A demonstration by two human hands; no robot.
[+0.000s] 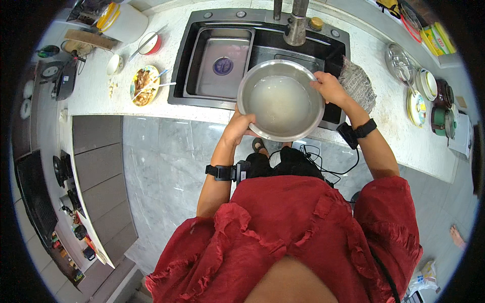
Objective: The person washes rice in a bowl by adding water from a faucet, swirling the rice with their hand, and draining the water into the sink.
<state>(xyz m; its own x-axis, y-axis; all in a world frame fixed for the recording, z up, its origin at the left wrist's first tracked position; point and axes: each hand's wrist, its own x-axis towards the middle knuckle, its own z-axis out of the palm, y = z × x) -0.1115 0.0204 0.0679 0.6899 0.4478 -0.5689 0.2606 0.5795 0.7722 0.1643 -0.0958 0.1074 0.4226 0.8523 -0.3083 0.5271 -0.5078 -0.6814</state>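
Note:
A round stainless steel basin [280, 100] with cloudy liquid in it is held between my two hands, over the front edge of the dark double sink [178, 75]. My left hand [239, 127] grips the basin's lower left side, thumb on the rim. On the upper right rim my right hand [329, 88] has hold, its fingers curled over the edge. Behind the basin stands the metal faucet [295, 32]. Right of the sink, a grey mesh cloth [357, 85] lies partly over the sink's edge, close to my right forearm.
Left of the sink are a plate of food scraps with chopsticks [145, 86], a white cup [114, 64], a red and white bowl [150, 43] and a white bucket [127, 24]. At right stand stacked plates [416, 108], bowls [427, 84] and a green pot [438, 121]. Cables hang beside my legs.

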